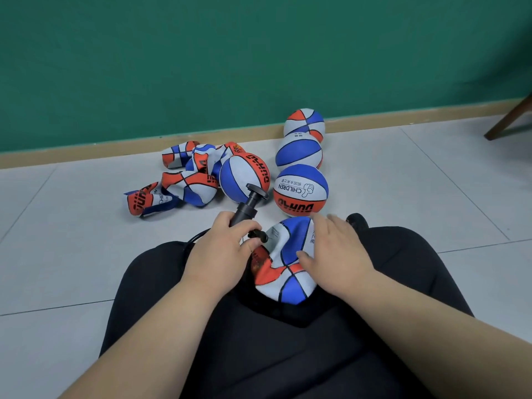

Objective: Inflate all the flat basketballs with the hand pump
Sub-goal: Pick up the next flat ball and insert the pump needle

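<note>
The left hand is curled round the lower barrel of the black pump, thumb and forefinger close by the hose fitting where it meets the flat ball. The pump slants up toward 1 o'clock from this hand, its T-handle at the top. A thin black hose loops out at 9 o'clock of the hand. The right hand lies open, fingers straight and spread, thumb touching the flat ball; its fingertips are blurred. That crumpled ball sits on the lap, in black trousers, between the two hands. At 12 o'clock from it stands a round ball, with two more in a line beyond, reaching the green wall. A fourth round ball is at 11 o'clock, behind the pump handle. A heap of flat balls lies at 10 o'clock on the tiled floor. A wooden chair leg shows at 2 o'clock.
</note>
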